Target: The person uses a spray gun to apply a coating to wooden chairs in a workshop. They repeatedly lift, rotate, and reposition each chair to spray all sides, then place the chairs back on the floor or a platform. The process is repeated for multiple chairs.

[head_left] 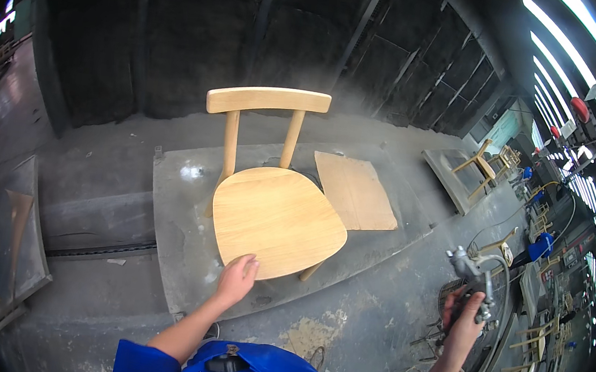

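A light wooden chair with a curved backrest stands on a grey raised platform in front of me. My left hand rests on the front edge of the chair's seat, fingers over the rim. My right hand is out to the right, closed around the handle of a metal spray gun that points up and left, away from the chair. A hose runs down from the gun.
A flat piece of brown cardboard lies on the platform right of the chair. Another wooden chair stands on a second platform at the far right. Wooden frames sit at the right edge. Dark booth walls rise behind.
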Motion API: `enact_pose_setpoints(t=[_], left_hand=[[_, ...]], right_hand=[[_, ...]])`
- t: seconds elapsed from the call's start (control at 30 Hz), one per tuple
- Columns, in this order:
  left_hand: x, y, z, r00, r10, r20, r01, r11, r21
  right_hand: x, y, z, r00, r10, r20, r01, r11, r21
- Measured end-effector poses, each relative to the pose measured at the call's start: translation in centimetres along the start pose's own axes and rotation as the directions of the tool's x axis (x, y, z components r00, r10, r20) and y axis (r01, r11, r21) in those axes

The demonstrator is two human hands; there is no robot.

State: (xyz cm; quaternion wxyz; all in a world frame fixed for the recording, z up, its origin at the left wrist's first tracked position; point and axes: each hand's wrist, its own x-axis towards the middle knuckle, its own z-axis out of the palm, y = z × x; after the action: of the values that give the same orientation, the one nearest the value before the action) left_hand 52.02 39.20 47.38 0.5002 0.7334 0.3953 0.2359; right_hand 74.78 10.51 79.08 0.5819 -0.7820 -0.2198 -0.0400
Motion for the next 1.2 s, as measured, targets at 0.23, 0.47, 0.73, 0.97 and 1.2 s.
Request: enact_pose_setpoints(t=[0.23, 0.47, 0.73, 0.97, 1.2], left_hand=[[2.4, 0.1, 2.3, 0.944, 0.217, 0.247, -0.328, 0.564, 0.758], [2.8, 0.1, 2.8, 0.954, 0.201, 0.224, -0.299, 0.558, 0.774], [3.1, 0.7, 2.8, 0.958, 0.184, 0.221, -0.288, 0.574, 0.766], [3.2, 0.9, 3.2, 0.953, 0.213, 0.217, -0.302, 0.562, 0.77], [3.7, 0.3, 3.6, 0.946, 0.235, 0.225, -0.319, 0.534, 0.783]], right_hand=[[0.1, -7.6, 0.5, 0.882, -0.295, 0.368, 0.154, 0.917, 0.367], [3.3, -16.7, 8.2, 0.729, -0.358, 0.583, 0.312, 0.932, 0.183], [12.8, -18.0, 9.1, 0.904, -0.226, 0.364, 0.246, 0.969, -0.01], [12.9, -10.4, 2.1, 0.963, -0.219, 0.158, 0.229, 0.972, -0.046], [4.8, -4.1, -1.1, 0.99, 0.046, 0.134, -0.072, 0.977, 0.201]])
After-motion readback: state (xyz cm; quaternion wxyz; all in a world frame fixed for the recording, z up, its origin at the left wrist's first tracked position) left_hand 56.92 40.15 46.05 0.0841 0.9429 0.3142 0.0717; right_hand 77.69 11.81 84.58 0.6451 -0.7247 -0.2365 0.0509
